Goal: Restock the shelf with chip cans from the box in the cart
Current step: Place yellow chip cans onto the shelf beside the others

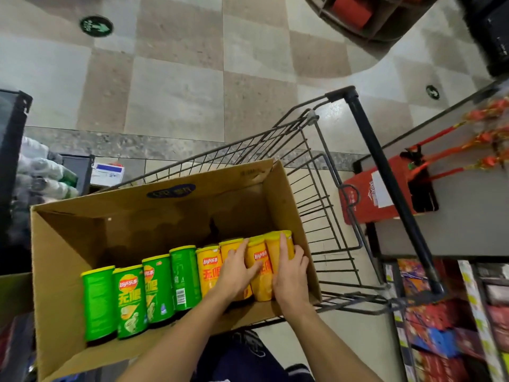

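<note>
I am looking straight down into an open cardboard box (pixel 68 238) that sits in a wire shopping cart (pixel 325 205). Along the near wall of the box stands a row of chip cans, touching side by side: four green cans (pixel 157 288) on the left and four yellow cans (pixel 208 268) on the right. The rest of the box floor, toward the far wall, shows only bare cardboard. Both of my bare forearms reach in from the bottom of the view. My left hand (pixel 234 274) lies over the middle of the yellow group, fingers stretched forward across the fronts of two cans, pressing on them rather than closed around one. My right hand (pixel 290 274) is at the right end of the row, its fingers curled around the last yellow can (pixel 275 252) next to the box's right wall, grasping it. All the cans are upright inside the box. The cart's black handle bar (pixel 385 177) runs diagonally on the right. Beyond it, shelves (pixel 451 321) hold red and blue packaged goods, and a red gift box (pixel 366 199) rests on a grey ledge. The floor (pixel 176 78) is tiled in beige and grey squares.
</note>
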